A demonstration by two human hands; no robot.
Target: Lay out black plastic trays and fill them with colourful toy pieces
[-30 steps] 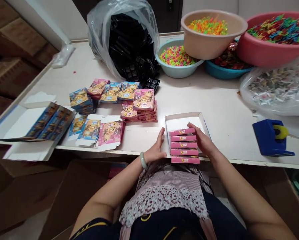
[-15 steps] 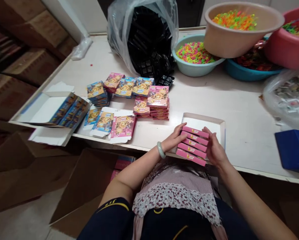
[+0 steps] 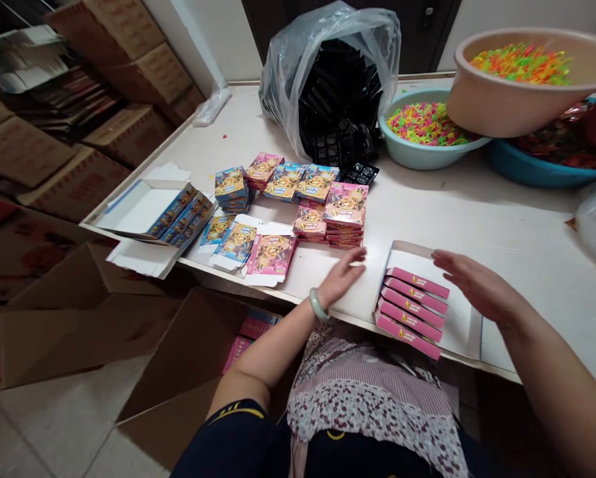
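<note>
Several thin pink boxes (image 3: 412, 312) stand on edge in a row inside a shallow white carton (image 3: 464, 328) at the table's front edge. My left hand (image 3: 344, 275), with a pale bangle at the wrist, is off to the left of the row, fingers apart and holding nothing. Over the carton's right side hovers my right hand (image 3: 474, 282), fingers stretched out and free of the boxes. Nearest my left hand is a stack of pink boxes (image 3: 346, 206), with blue boxes (image 3: 317, 180) beside it. Flat pink box blanks (image 3: 271, 255) lie further left.
A second white carton (image 3: 138, 207) holding blue boxes sits at the table's left end. Behind are a plastic bag of black trays (image 3: 340, 99), a light-blue basin (image 3: 417, 156) of colourful small pieces and a peach basin (image 3: 507, 109). An open cardboard box (image 3: 168, 372) stands below the table edge.
Both hands have let go of the row of pink boxes and moved apart, left hand leftward, right hand rightward. The boxes now stand in the carton. The camera view has shifted left.
</note>
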